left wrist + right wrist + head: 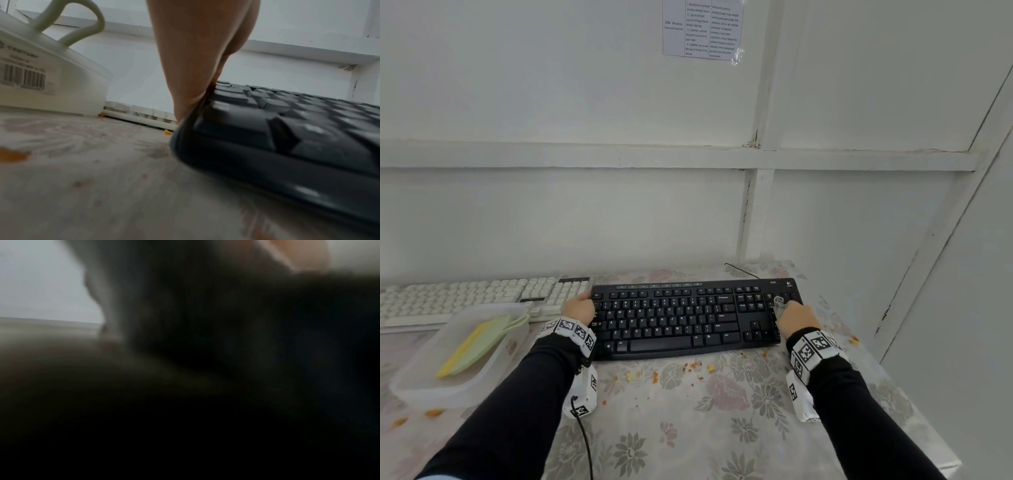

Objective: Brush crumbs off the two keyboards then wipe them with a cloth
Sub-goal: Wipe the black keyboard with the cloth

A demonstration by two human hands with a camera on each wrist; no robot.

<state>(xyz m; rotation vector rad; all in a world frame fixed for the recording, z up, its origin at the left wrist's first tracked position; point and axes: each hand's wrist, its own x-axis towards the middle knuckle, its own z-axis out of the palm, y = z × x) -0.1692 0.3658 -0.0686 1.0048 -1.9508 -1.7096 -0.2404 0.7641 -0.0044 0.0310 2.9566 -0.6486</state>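
A black keyboard (688, 317) lies in the middle of the flowered table, with a white keyboard (465, 298) behind it to the left. My left hand (580, 306) grips the black keyboard's left end; the left wrist view shows that hand (197, 65) pressed against the black keyboard (287, 129) at its edge. My right hand (796, 318) holds a grey cloth (779, 303) on the number pad at the right end. The right wrist view is dark and blurred. Orange crumbs (688, 368) lie on the tablecloth in front of the black keyboard.
A translucent plastic tub (417, 377) at the left holds a green and yellow brush (479, 342); the tub (51, 81) stands close to my left hand. White walls close the back and right. The table edge (914, 404) runs down the right side.
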